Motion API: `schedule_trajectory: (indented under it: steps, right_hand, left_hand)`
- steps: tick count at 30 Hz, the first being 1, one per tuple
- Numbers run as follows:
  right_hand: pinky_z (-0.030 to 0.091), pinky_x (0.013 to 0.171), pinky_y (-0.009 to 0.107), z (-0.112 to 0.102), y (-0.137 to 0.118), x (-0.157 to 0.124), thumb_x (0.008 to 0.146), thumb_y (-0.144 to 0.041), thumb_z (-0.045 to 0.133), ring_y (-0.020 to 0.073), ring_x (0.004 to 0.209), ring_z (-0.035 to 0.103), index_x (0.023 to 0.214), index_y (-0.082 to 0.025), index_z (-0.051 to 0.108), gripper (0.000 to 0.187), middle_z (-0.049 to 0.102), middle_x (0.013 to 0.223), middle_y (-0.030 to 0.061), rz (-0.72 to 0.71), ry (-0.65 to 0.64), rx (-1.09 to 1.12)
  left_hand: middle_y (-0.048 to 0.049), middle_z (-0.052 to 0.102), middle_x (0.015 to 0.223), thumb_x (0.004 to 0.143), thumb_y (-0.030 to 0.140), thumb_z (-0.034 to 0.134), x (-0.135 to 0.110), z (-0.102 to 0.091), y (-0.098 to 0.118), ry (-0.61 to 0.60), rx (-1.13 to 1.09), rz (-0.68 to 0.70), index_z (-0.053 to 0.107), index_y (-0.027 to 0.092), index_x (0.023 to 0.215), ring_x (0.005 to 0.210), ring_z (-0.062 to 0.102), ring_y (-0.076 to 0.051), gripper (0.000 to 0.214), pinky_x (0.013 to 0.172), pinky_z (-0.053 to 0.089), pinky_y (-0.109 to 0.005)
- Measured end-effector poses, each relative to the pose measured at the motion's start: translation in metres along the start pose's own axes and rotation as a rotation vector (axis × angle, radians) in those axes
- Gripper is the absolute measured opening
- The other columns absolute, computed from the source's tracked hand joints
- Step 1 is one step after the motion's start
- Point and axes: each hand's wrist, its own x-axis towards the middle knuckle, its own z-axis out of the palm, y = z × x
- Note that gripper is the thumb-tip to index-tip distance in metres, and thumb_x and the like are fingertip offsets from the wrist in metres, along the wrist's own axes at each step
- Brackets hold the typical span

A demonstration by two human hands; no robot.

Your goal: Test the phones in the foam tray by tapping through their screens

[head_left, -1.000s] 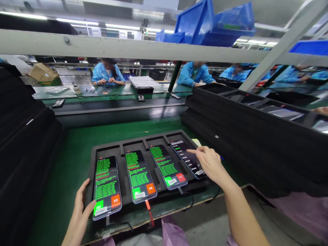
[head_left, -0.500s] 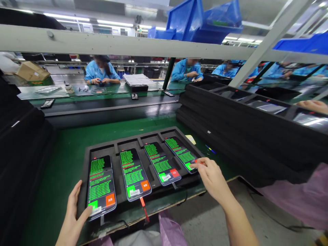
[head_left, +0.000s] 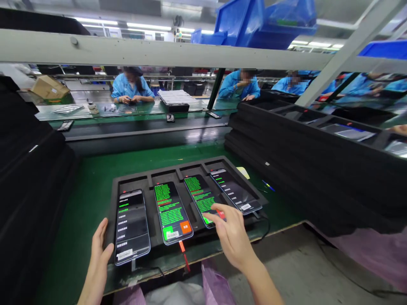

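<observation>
A black foam tray (head_left: 116,186) lies on the green bench and holds several phones side by side. The leftmost phone (head_left: 131,224) and the rightmost phone (head_left: 235,195) show dark menu screens. The second phone (head_left: 171,211) and the third phone (head_left: 200,197) show green text. My left hand (head_left: 100,254) rests flat against the tray's left front corner, fingers stretched, thumb by the leftmost phone. My right hand (head_left: 230,235) hovers over the third phone's lower end, forefinger out and touching its screen. A red-tipped cable (head_left: 183,254) runs from the second phone.
Tall stacks of black foam trays stand at the right (head_left: 305,169) and at the left (head_left: 28,178). A conveyor belt (head_left: 143,137) runs behind the bench. People in blue coats sit at the far side. Blue bins (head_left: 254,25) sit on the overhead rack.
My right hand moved left from the rightmost phone to the third phone. The leftmost and rightmost screens changed from green text to dark menus. My left thumb drew back off the leftmost phone.
</observation>
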Motion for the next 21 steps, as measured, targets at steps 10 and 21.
schedule_trajectory:
  steps: [10,21]
  right_hand:
    - [0.031,0.097,0.044,0.016,-0.053,0.033,0.092,-0.019,0.026,0.0203,0.1,0.049,0.098,-0.026,0.067,0.042,0.056,0.103,0.0076,-0.318,-0.206,0.204]
    - [0.039,0.09,0.047,0.017,-0.03,0.066,0.096,-0.026,0.02,0.0245,0.104,0.047,0.102,-0.023,0.068,0.049,0.055,0.105,0.0116,-0.158,-0.213,0.036]
  left_hand:
    - [-0.009,0.037,0.143,0.087,0.064,0.026,0.007,-0.008,0.001,0.072,0.176,0.166,0.035,0.024,0.137,0.121,0.047,-0.027,0.064,0.104,0.037,-0.045]
    - [-0.0062,0.028,0.148,0.082,0.072,0.014,0.02,-0.023,0.029,-0.216,0.614,0.322,0.055,0.031,0.125,0.109,0.054,-0.028,0.072,0.087,0.048,-0.044]
